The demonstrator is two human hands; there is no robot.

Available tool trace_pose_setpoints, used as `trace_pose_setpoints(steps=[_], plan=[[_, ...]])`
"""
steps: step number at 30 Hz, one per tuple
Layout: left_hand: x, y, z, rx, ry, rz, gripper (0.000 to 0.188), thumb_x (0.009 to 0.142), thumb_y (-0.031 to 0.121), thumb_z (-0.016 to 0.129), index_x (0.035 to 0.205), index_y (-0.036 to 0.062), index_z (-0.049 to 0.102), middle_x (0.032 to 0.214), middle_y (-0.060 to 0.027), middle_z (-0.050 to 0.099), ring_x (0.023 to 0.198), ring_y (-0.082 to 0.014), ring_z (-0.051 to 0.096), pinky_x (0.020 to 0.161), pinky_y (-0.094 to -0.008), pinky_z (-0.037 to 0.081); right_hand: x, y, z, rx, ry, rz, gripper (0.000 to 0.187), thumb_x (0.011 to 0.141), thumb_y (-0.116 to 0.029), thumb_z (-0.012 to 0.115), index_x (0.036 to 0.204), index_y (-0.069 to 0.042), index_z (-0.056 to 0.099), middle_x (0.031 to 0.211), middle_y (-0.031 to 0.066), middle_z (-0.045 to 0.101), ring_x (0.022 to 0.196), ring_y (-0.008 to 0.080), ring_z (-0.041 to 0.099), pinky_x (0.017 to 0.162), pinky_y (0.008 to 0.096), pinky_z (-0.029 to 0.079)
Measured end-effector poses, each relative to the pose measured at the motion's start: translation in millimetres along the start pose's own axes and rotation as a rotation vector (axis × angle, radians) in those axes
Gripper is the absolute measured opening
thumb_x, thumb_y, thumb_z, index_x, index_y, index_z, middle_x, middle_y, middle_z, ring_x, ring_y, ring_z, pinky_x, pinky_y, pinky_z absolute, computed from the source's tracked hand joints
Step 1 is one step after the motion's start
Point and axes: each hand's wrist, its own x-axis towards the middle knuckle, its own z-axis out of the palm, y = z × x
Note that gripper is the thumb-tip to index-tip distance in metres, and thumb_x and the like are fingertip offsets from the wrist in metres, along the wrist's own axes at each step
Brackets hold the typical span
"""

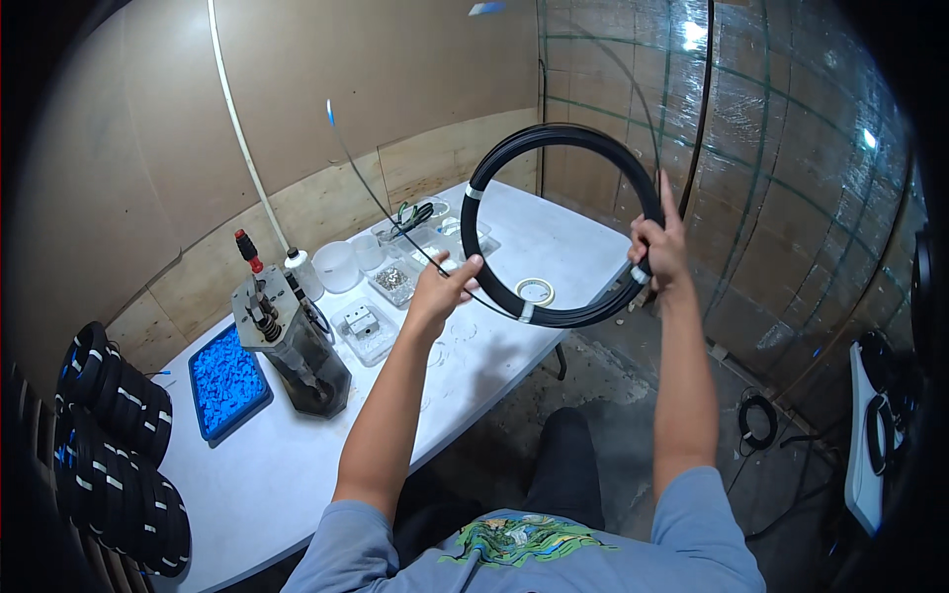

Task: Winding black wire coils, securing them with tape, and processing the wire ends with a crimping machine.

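A large coil of thin black cable (481,255), bound with white tape bands, is held upright above the table. My right hand (664,247) is closed round the coil's right side, its index finger pointing up. One loose end of the cable arcs up from there toward a blue-and-white tip (486,8) at the top. The other loose end (368,188) runs up and left to a small blue tip (329,112). My left hand (442,293) pinches this end beside the coil's lower left side.
On the white table (237,504) stand a metal press-like device (301,341), a tray of blue pieces (227,381), clear containers (368,331), a white bottle (302,272) and a tape roll (535,292). Several black coils (114,484) are stacked at left. Wrapped boxes (781,198) line the right.
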Motion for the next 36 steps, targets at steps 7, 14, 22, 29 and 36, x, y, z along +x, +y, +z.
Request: trace_pose_setpoints(steps=[7,14,22,29,36], plan=[[-26,0,-22,0.763,-0.425,-0.249,0.069,0.086,0.059,0.068,0.111,-0.005,0.07,0.101,-0.0152,0.072,0.089,-0.0228,0.071,0.072,-0.0354,0.059,33,-79,-18,-0.216,-0.177,0.004,0.078,0.082,0.006,0.05,0.153,-0.026,0.038,0.067,-0.0033,0.047,0.046,0.0051,0.039,0.043,0.022,0.04],[-65,71,7,0.921,-0.622,0.125,0.062,0.087,0.057,0.068,0.108,-0.0016,0.072,0.079,-0.0123,0.072,0.072,-0.0169,0.07,0.06,-0.03,0.054,64,-121,-35,-0.343,-0.302,0.001,0.072,0.082,0.001,0.051,0.15,-0.024,0.044,0.06,-0.0044,0.045,0.043,0.0047,0.038,0.041,0.0225,0.038],[-52,186,71,0.659,-0.216,0.963,0.047,0.084,0.036,0.076,0.111,-0.0021,0.069,0.079,-0.0137,0.07,0.073,-0.0169,0.067,0.065,-0.0316,0.054,81,-133,3,-0.736,-0.516,0.058,0.074,0.075,-0.001,0.056,0.146,-0.024,0.05,0.057,-0.0021,0.051,0.041,0.0063,0.046,0.038,0.0221,0.039],[22,170,93,1.055,-0.017,1.075,0.081,0.072,0.048,0.083,0.129,-0.0023,0.057,0.12,-0.0242,0.065,0.111,-0.0341,0.063,0.096,-0.0409,0.049,90,-113,59,-0.936,-0.874,0.149,0.077,0.066,0.0,0.061,0.141,-0.02,0.056,0.065,0.0023,0.06,0.043,0.009,0.052,0.039,0.0241,0.042],[30,140,84,0.842,-0.23,0.458,0.033,0.081,0.025,0.078,0.098,-0.0009,0.068,0.076,-0.0119,0.067,0.071,-0.0208,0.062,0.071,-0.0353,0.049,88,-105,88,-0.944,-1.006,0.209,0.048,0.072,-0.003,0.069,0.119,-0.007,0.063,0.065,0.0012,0.059,0.047,0.0084,0.051,0.041,0.0254,0.039]])
